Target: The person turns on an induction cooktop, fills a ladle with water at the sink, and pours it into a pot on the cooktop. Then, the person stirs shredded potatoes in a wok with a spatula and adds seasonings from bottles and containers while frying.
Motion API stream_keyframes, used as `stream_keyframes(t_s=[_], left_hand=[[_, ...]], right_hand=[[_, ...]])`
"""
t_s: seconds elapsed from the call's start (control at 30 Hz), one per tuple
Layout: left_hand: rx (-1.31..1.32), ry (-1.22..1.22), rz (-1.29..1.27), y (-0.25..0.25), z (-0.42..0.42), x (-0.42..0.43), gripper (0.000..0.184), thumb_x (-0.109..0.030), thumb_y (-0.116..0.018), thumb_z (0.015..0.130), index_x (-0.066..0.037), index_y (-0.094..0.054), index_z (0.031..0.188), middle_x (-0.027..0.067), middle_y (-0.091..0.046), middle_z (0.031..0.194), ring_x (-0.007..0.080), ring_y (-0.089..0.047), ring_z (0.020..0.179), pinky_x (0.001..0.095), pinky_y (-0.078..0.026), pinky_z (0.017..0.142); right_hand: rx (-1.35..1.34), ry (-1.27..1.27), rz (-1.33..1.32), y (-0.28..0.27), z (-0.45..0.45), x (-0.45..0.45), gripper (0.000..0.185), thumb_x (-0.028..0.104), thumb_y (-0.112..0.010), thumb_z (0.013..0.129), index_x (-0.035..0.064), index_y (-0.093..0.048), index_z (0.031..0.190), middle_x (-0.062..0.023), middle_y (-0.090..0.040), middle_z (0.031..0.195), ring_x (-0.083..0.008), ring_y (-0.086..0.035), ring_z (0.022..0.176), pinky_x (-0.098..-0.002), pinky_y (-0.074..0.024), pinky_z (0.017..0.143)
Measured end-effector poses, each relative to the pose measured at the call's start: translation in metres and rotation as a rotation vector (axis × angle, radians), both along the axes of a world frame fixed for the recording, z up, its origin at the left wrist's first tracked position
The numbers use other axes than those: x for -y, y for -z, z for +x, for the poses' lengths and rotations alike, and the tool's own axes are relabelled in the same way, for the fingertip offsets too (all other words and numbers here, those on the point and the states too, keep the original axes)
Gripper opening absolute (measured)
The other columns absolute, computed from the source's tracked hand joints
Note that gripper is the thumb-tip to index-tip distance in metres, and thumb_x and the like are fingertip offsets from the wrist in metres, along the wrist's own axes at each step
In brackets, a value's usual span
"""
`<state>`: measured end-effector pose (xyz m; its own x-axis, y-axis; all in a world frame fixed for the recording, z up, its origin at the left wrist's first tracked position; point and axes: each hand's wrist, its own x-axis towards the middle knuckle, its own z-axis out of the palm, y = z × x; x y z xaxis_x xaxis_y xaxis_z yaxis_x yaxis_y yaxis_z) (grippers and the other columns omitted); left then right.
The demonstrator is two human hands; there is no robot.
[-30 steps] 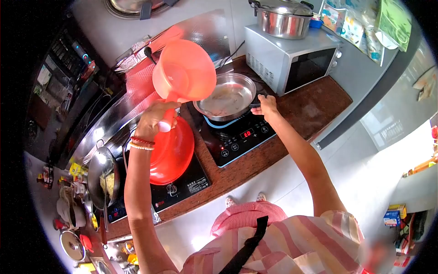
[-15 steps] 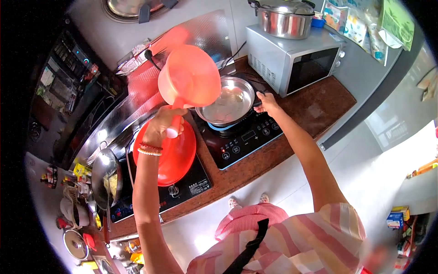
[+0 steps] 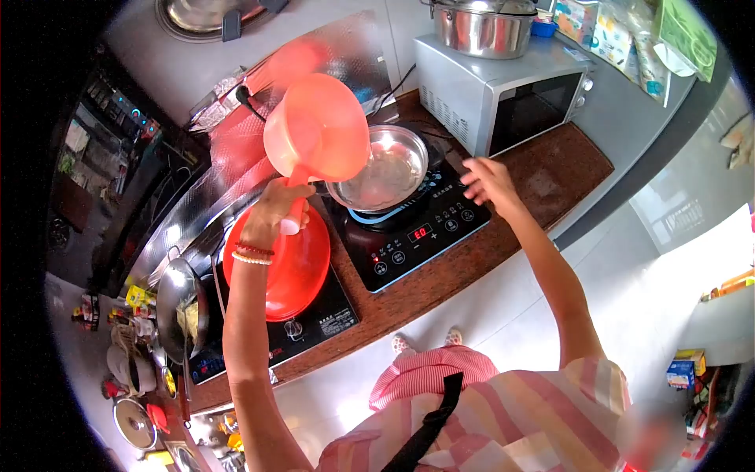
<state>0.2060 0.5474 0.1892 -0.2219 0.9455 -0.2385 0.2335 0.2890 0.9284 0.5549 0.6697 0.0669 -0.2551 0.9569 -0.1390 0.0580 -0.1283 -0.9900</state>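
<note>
My left hand (image 3: 281,206) is wrapped round the handle of a translucent pink dipper (image 3: 318,130), held up above a red basin (image 3: 295,267). The dipper overlaps the left edge of a steel pan (image 3: 385,173) in view; whether they touch I cannot tell. Shallow clear liquid seems to lie in the pan, which stands on a black induction cooker (image 3: 417,236) whose display reads E0. To the right of the pan, my right hand (image 3: 489,186) hovers over the cooker's right side with fingers apart, holding nothing.
A silver microwave (image 3: 491,86) stands behind at the right with a lidded steel pot (image 3: 484,31) on top. At the left, a wok (image 3: 179,307) holds yellowish food and a utensil. Packets and a lidded pot (image 3: 135,423) are at the far left.
My right hand has let go of the pan's handle and moved away to the right. The dipper stays raised in my left hand. The cooker's display shows E0 again.
</note>
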Motion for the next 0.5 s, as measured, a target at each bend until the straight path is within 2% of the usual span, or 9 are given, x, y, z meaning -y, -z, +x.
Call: stream_keyframes(t_s=[0.1,0.2,0.27,0.37,0.47,0.5], left_hand=[[-0.025,-0.037,0.012,-0.006,0.012,0.002,0.023,-0.019,-0.065,0.073,-0.001,-0.053,0.082,0.0064,-0.052,0.06,0.0168,-0.051,0.042,0.0265,-0.042,0.038],[-0.098,-0.019,-0.066,0.002,0.002,-0.011,0.024,-0.019,-0.064,0.073,0.0,-0.053,0.082,0.0071,-0.052,0.059,0.0175,-0.051,0.042,0.0274,-0.042,0.037],[-0.095,0.0,-0.053,0.0,0.005,-0.011,0.024,-0.019,-0.064,0.073,0.001,-0.052,0.081,0.0073,-0.051,0.059,0.018,-0.051,0.042,0.0281,-0.042,0.037],[-0.173,-0.087,-0.104,-0.005,0.016,-0.007,0.036,-0.024,-0.067,0.07,-0.001,-0.054,0.095,0.0091,-0.054,0.08,0.0198,-0.056,0.054,0.027,-0.046,0.042],[-0.263,-0.027,-0.231,-0.013,0.019,-0.011,0.035,-0.02,-0.067,0.07,-0.003,-0.054,0.098,0.0091,-0.053,0.087,0.0198,-0.057,0.062,0.0279,-0.047,0.043],[-0.384,0.096,-0.126,-0.007,0.011,-0.011,0.035,-0.018,-0.067,0.071,-0.003,-0.054,0.099,0.009,-0.053,0.087,0.0191,-0.057,0.063,0.0285,-0.047,0.043]], right_hand=[[0.039,0.073,0.089,-0.006,0.032,0.062,0.03,0.031,-0.053,0.086,0.0041,-0.059,0.097,-0.0057,-0.059,0.074,-0.0092,-0.054,0.049,-0.0193,-0.0375,0.039],[0.145,0.148,0.053,0.011,0.063,0.116,0.026,0.029,-0.053,0.086,0.0051,-0.06,0.096,-0.0044,-0.059,0.07,-0.0086,-0.054,0.048,-0.0185,-0.0365,0.037],[0.211,0.178,0.034,0.045,0.086,0.147,0.025,0.028,-0.053,0.086,0.0052,-0.06,0.095,-0.0044,-0.059,0.068,-0.0088,-0.055,0.047,-0.019,-0.0368,0.037],[0.345,0.231,-0.021,0.098,0.11,0.197,0.021,0.023,-0.053,0.087,0.0039,-0.061,0.091,-0.0051,-0.059,0.065,-0.0097,-0.056,0.045,-0.0206,-0.0397,0.037],[0.414,0.239,-0.059,0.159,0.131,0.247,0.017,0.016,-0.051,0.086,0.0021,-0.061,0.085,-0.0052,-0.058,0.061,-0.0119,-0.057,0.046,-0.0239,-0.0432,0.039],[0.445,0.231,-0.088,0.174,0.136,0.264,0.017,0.015,-0.051,0.085,0.0016,-0.062,0.082,-0.0046,-0.058,0.059,-0.0131,-0.058,0.048,-0.0254,-0.0444,0.04]])
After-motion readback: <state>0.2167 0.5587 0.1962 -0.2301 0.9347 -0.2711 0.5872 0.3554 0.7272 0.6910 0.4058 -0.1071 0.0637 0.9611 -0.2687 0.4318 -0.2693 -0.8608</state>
